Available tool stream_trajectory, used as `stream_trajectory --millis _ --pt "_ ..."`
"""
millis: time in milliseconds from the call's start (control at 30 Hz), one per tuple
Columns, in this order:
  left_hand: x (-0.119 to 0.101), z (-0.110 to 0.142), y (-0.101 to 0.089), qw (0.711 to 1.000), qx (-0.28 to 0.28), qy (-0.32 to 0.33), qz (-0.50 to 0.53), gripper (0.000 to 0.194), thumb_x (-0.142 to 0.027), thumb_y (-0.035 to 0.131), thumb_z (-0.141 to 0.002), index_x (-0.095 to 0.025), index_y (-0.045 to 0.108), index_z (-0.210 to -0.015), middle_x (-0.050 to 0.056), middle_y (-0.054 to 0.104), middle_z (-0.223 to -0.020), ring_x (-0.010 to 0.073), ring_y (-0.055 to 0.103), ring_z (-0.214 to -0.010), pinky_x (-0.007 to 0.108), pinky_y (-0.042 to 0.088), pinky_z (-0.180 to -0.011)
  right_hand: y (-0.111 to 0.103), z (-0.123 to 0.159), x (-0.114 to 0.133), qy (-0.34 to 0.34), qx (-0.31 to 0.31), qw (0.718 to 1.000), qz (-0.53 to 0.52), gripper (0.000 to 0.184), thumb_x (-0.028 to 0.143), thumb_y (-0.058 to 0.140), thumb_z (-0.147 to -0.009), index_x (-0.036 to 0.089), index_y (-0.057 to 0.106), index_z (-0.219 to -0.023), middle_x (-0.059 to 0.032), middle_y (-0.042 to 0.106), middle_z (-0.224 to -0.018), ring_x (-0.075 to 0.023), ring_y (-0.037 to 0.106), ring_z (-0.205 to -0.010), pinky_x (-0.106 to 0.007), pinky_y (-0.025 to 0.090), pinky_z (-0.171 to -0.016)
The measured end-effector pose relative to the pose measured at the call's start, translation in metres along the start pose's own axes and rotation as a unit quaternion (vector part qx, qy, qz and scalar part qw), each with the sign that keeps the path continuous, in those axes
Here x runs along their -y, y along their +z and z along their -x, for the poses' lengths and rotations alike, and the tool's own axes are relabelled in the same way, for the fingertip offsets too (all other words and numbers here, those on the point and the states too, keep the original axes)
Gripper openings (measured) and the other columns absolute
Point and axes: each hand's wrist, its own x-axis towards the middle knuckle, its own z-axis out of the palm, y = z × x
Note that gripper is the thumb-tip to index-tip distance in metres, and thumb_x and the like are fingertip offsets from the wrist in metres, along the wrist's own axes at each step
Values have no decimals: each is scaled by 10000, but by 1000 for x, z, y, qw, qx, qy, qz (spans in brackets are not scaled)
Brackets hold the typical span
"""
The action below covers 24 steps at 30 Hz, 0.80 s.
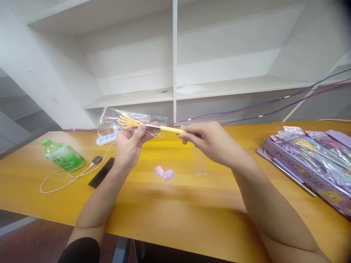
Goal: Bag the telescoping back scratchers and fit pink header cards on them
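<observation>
A yellow back scratcher (171, 130) with a hand-shaped end and a short metal rod lies level between my hands. Its spread-fingered end is inside or behind a clear plastic bag (108, 117); I cannot tell which. My left hand (131, 142) is closed on the bag and the scratcher's metal rod, thumb on top. At the other end, the fingers of my right hand (210, 140) pinch the tip of the yellow handle. On the table below lie two small printed cards (168, 174), partly overlapping.
On the left are a green bottle (64, 155) lying on its side, a white cable (79, 175), a dark phone (101, 173) and a power strip (106, 138). A purple case (296, 171) piled with packaged items is at right. White shelves (175, 54) stand behind the table (175, 212).
</observation>
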Motion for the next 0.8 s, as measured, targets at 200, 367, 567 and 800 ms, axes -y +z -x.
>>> stream_trajectory --millis 200,367,567,800 --pt "11 7 10 998 48 -46 23 377 -417 904 -851 -126 766 -1049 153 839 -1101 312 804 -1128 443 683 -994 11 3 4 27 16 999 -42 248 435 606 -1066 269 789 -1063 41 674 -715 -120 453 -587 -275 351 -605" --pt "25 14 18 992 94 -83 33 347 -409 883 -875 -139 779 -1068 154 831 -1153 323 790 -1166 453 677 -1010 21 2 6 79 13 996 -46 656 442 678 -1030 254 484 -1628 3 793 -870 -171 623 -712 -284 416 -632" --pt "30 14 19 993 78 -81 39 332 -393 895 -863 -143 788 -1052 151 830 -1158 319 797 -1148 484 667 -1044 16 0 0 84 30 995 -53 633 439 702 -1017 252 507 -1589 -6 791 -878 -172 671 -709 -286 442 -600" --pt "17 7 11 997 48 -46 32 329 -380 897 -865 -131 784 -1048 170 825 -1179 324 769 -1227 467 666 -1052 -6 4 -8 18 -25 995 -93 103 279 713 -971 222 756 -1045 -35 791 -903 -177 741 -807 -303 550 -720"
